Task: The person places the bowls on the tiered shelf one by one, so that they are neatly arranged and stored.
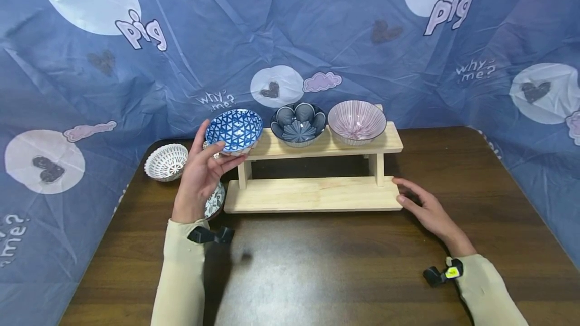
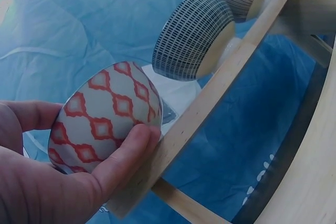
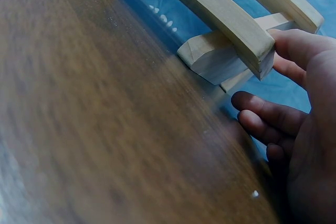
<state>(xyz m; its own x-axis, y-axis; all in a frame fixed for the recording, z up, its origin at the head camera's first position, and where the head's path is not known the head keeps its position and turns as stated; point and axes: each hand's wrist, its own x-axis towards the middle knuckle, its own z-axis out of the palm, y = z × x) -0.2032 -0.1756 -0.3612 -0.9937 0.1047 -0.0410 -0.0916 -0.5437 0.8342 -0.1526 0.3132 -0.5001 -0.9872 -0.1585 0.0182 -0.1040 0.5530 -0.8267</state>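
Note:
My left hand (image 1: 198, 181) grips a small bowl (image 1: 234, 130) at the left end of the upper shelf, thumb at the rim and fingers around its side. Inside it has blue triangles; its outer wall (image 2: 102, 106) carries red diamonds on white. The bowl is tilted and close over the shelf's end. On the two-step wooden stand (image 1: 312, 194), a dark blue flower-patterned bowl (image 1: 299, 130) and a pink-striped bowl (image 1: 357, 120) stand on the upper shelf. My right hand (image 1: 428, 213) touches the right end of the lower shelf (image 3: 231, 27) with thumb and forefinger, other fingers loosely bent.
Left of the stand, a white bowl (image 1: 165, 162) with a scalloped rim rests on the brown table (image 1: 290, 265). Another patterned bowl (image 1: 215, 200) is partly hidden behind my left wrist. A blue printed cloth (image 1: 217, 29) hangs behind the table.

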